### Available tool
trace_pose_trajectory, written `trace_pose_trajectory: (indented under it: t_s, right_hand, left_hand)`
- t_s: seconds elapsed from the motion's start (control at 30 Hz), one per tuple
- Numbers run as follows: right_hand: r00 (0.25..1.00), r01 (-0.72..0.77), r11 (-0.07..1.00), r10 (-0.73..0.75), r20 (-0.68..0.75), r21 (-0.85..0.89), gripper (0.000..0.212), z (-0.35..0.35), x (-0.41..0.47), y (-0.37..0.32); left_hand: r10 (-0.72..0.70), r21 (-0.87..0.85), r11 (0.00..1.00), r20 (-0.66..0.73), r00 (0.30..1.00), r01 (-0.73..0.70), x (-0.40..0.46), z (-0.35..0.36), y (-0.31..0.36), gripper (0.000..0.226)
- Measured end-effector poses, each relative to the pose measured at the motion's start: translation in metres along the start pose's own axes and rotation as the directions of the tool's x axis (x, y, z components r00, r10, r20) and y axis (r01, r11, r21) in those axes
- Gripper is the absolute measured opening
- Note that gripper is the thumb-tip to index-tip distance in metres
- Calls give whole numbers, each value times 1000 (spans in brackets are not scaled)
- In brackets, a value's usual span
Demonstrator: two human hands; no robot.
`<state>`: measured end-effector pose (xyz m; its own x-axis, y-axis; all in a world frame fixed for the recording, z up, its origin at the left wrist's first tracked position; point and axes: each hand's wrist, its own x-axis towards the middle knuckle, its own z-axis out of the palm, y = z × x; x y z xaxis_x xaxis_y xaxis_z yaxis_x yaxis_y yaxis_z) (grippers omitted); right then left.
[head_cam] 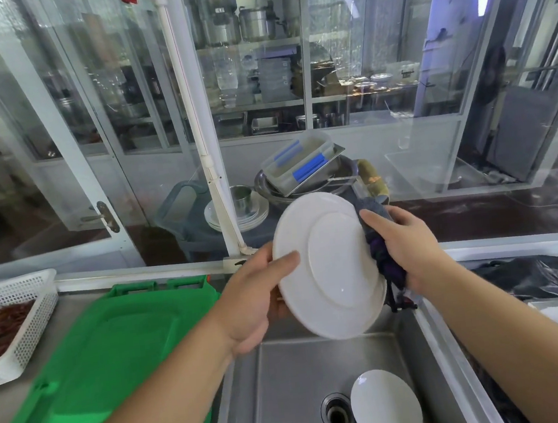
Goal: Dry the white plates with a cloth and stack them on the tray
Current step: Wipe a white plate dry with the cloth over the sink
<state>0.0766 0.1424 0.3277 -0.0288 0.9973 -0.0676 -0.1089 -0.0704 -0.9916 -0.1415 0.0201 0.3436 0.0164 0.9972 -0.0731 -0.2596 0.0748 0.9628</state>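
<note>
A steel sink (288,382) is set in the desk before glass partitions. Above it, the left hand (255,296) grips a tilted white plate (328,264); the right hand (408,246) clutches a dark cloth (384,255) against its right rim.

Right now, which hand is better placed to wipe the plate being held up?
The right hand: it already grips the dark cloth against the white plate edge, while the left hand holds that plate over the sink.

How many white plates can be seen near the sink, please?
2 near the sink: one plate held above the sink by the left hand, with the right hand pressing a cloth on it; one plate lying inside the sink. A stack behind the glass may hold more.
</note>
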Motion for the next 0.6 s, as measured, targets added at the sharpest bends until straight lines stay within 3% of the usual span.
trace_pose_trajectory:
  t_s: [0.13,0.27,0.37,0.47,0.53,0.6]
  right_hand:
    - [989,119,977,-100,111,-179,10,2,-3,-19]
    - [968,215,933,-165,187,-290,5,2,-8,-30]
    - [882,471,723,-369,295,-505,7,8,-14,-34]
    - [665,742,418,-560,494,-524,24,22,-24,-37]
    - [563,821,296,-557,610,-487,37,28,-27,-40]
    - [539,833,232,-543,643,-502,41,29,-26,-40]
  left_hand:
    - [-103,35,994,25,994,102,9,-6,16,43]
    - [-121,84,990,73,990,115,11,-8,11,38]
    - [-93,95,992,84,992,85,12,-5,3,39]
    - [-71,101,993,77,994,63,12,1,-9,26]
    - [-50,80,996,59,997,45,11,2,-16,27]
    - [-22,39,999,44,999,20,10,3,-19,27]
